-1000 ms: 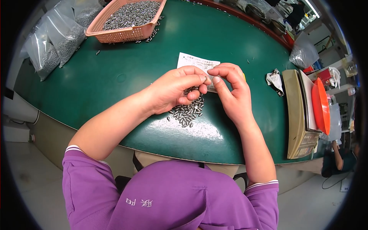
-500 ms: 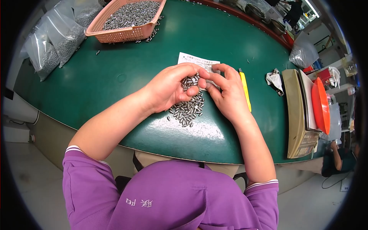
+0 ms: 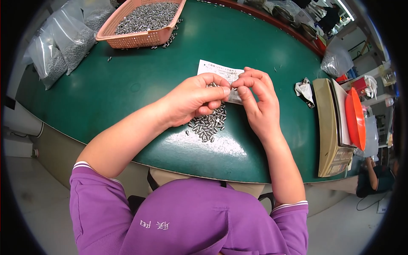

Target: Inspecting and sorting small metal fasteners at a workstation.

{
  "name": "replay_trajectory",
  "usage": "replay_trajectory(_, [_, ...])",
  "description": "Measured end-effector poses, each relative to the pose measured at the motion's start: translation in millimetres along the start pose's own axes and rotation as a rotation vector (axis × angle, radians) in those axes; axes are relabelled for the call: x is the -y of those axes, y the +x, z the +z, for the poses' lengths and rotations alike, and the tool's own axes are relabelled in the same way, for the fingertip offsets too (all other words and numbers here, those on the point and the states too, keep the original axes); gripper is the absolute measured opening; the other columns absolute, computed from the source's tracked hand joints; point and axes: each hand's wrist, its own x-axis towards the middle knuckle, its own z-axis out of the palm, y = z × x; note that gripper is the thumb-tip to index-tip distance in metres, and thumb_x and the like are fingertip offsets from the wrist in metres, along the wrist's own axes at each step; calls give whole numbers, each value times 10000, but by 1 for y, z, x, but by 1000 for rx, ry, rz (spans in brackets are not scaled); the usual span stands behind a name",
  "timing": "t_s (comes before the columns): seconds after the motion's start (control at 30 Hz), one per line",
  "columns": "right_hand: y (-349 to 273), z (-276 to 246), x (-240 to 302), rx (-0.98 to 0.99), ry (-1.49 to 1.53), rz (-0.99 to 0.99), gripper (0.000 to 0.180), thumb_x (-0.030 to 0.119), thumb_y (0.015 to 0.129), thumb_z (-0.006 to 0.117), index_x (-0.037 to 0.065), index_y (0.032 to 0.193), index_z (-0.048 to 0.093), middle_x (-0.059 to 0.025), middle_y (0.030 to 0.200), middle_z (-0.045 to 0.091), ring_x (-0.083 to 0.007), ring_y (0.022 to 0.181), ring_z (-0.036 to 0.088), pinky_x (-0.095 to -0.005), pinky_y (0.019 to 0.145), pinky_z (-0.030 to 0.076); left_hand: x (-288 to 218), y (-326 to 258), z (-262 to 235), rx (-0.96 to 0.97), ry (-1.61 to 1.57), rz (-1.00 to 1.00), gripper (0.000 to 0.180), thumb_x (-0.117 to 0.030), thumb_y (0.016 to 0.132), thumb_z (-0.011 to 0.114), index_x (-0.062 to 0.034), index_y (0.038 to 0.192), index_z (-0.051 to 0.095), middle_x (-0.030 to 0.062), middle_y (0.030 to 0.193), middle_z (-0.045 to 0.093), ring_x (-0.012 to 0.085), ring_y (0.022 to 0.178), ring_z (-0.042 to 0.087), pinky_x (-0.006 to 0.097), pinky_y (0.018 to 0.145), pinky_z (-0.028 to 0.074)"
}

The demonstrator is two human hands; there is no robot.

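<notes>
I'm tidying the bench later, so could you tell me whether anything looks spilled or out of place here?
Yes: a few small metal parts lie loose on the green table just outside the pink basket, by its near right corner, as if spilled. A crumpled white scrap sits beside the scale.

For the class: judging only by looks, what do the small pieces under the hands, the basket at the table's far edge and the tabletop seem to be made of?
Small pieces: probably metal, as they are grey and glinting.
Basket: likely moulded plastic, salmon-pink with a latticed wall.
Tabletop: a smooth green covering, perhaps a rubber or vinyl mat, with a soft sheen; the exact material is unclear.
</notes>
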Motion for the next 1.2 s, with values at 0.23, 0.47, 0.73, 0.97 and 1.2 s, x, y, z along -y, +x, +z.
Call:
replay_trajectory(0.23, [-1, -1, 5, 46, 133, -19, 162, 20, 820, 627, 81, 962, 677, -65, 951, 559, -223, 956, 545, -314, 813, 464, 1, -2, 2, 48, 19, -17, 180, -124, 903, 592, -26, 1027, 508, 40, 853, 539, 16, 581, 407, 125, 413, 302])
replay_trajectory(0.47, [-2, 0, -10, 105, -207, -35, 191, 11, 755, 665, 84, 931, 690, -58, 921, 582, -241, 935, 549, -342, 801, 460, -2, -2, 3, 26, -24, -33, 112, -136, 930, 507, -33, 970, 524, 40, 836, 534, 28, 572, 393, 133, 404, 285])
replay_trajectory(0.73, [-4, 3, -17, 155, -294, -104, 165, 57, 695, 696, 103, 854, 686, -33, 851, 603, -282, 964, 555, -408, 852, 437, -3, -3, 3, 12, -55, -28, 185, -154, 954, 423, -9, 974, 536, 76, 833, 534, 59, 571, 401, 149, 404, 296])
replay_trajectory(0.97, [-2, 2, -11, 167, -364, -122, 112, 73, 696, 693, 84, 791, 636, -56, 869, 594, -301, 997, 553, -423, 875, 429, -3, -2, 0, 50, -76, -26, 214, -176, 964, 404, -9, 979, 536, 85, 853, 541, 65, 574, 408, 153, 411, 306])
replay_trajectory(1.2, [-2, 3, -19, 182, -307, -144, 157, 66, 702, 691, 73, 819, 588, -79, 958, 571, -322, 1059, 534, -446, 904, 419, -3, 1, 1, -37, -50, 4, 168, -187, 954, 493, -27, 992, 526, 52, 864, 532, 42, 583, 410, 142, 420, 309])
